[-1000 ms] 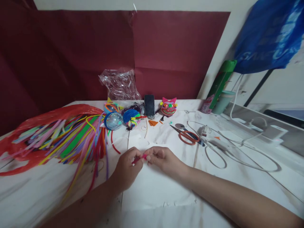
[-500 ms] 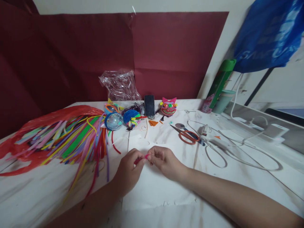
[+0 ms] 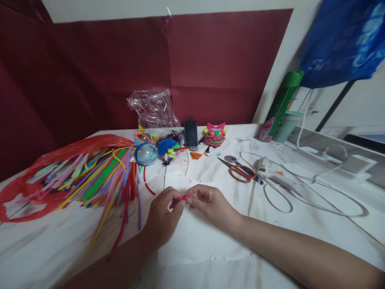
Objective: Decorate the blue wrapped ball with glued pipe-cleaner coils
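Observation:
Over a white sheet of paper (image 3: 204, 241), my left hand (image 3: 164, 214) is closed, with thumb and fingers pinching a short pink pipe cleaner (image 3: 184, 197). Part of it is hidden inside that hand. My right hand (image 3: 209, 202) meets it from the other side, its thumb and fingertips closed on the pink end. Both hands are almost touching, just above the paper. To their left lies a bundle of colourful pipe cleaners (image 3: 102, 176) on a red plastic bag (image 3: 90, 141). Orange-handled scissors (image 3: 240, 172) lie to the right, blades pointing left.
Behind the hands are a pink animal-face ornament (image 3: 215, 135), a phone (image 3: 190, 133), a clear ball (image 3: 146, 154) and a crumpled clear bag (image 3: 153, 108). White cables (image 3: 279, 188) loop across the right side. A green bottle (image 3: 282, 104) and a cup (image 3: 287, 126) stand farther back.
The view has shifted slightly, so objects sit a little farther right. Both hands keep their pinch on the pink pipe cleaner, with only small movement of the fingertips.

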`<state>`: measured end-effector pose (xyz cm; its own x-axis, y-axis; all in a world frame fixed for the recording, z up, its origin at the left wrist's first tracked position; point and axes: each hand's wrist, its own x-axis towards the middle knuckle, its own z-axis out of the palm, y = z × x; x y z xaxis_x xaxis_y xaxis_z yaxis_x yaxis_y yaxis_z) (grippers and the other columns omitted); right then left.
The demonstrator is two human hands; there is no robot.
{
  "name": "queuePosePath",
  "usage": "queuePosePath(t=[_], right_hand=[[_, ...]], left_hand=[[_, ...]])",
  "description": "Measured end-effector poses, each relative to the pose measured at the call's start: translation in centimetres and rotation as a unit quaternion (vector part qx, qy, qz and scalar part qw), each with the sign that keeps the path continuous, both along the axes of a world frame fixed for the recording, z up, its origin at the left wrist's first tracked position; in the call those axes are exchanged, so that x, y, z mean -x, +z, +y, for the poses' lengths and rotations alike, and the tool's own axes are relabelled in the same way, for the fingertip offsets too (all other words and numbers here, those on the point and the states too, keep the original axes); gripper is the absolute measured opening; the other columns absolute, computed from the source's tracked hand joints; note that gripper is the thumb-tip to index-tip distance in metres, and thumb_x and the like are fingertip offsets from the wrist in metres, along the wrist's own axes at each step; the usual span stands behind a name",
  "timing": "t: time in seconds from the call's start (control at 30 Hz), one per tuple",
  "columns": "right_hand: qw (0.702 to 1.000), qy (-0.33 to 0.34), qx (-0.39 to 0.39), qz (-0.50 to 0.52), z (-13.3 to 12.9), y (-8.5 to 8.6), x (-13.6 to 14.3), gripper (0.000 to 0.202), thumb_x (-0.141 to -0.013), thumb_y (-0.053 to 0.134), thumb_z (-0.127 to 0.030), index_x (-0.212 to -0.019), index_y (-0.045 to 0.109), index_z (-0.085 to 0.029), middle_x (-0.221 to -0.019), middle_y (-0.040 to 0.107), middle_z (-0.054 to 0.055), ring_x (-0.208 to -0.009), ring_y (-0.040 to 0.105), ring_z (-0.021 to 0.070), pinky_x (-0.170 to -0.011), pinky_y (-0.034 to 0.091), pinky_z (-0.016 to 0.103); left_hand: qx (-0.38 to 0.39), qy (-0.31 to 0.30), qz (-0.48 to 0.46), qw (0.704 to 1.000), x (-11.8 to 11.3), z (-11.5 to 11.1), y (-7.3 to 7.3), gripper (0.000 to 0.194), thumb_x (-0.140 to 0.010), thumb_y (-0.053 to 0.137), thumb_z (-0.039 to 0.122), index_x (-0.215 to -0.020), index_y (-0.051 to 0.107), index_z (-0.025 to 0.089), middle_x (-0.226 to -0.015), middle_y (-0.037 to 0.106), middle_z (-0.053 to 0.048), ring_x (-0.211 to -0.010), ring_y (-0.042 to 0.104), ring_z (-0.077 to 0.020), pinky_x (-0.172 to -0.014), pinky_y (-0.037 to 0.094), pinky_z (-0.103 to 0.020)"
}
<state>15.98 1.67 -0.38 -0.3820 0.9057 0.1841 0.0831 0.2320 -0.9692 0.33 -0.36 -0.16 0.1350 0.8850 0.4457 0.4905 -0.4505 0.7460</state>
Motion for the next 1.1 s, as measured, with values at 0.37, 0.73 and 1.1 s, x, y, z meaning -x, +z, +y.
queuePosePath(t=[0.37,0.73,1.1], right_hand=[[0.981,-0.033,-0.135,-0.132,-0.4,0.2,-0.5,0.015,-0.083,0.048,-0.022,-0.070,0.055,-0.017,-0.062,0.053,-0.001,-0.058,0.048,0.0113,-0.055,0.036,0.022],[0.920,0.085,-0.242,-0.298,0.3,1.0,-1.7,0.015,-0.076,0.046,-0.006,-0.070,0.057,-0.015,-0.067,0.058,0.003,-0.059,0.048,0.0125,-0.056,0.036,0.024],[1.000,0.015,-0.002,0.021,-0.2,-0.4,0.1,0.029,-0.080,0.055,-0.044,-0.070,0.054,-0.017,-0.058,0.051,-0.002,-0.056,0.047,0.0103,-0.056,0.038,0.024]], left_hand=[[0.067,0.020,0.053,0.996,-0.3,0.3,-0.1,0.014,-0.075,0.049,0.023,-0.062,0.051,0.019,-0.061,0.050,0.003,-0.061,0.049,-0.0127,-0.060,0.038,-0.025],[-0.051,-0.074,0.190,0.978,0.3,0.6,-0.7,0.016,-0.073,0.045,0.010,-0.061,0.045,0.019,-0.064,0.050,0.000,-0.065,0.047,-0.0143,-0.061,0.038,-0.026],[-0.015,0.003,0.012,1.000,-0.1,-0.1,0.0,0.013,-0.077,0.048,0.018,-0.064,0.049,0.019,-0.063,0.048,0.002,-0.062,0.048,-0.0119,-0.061,0.040,-0.025]])
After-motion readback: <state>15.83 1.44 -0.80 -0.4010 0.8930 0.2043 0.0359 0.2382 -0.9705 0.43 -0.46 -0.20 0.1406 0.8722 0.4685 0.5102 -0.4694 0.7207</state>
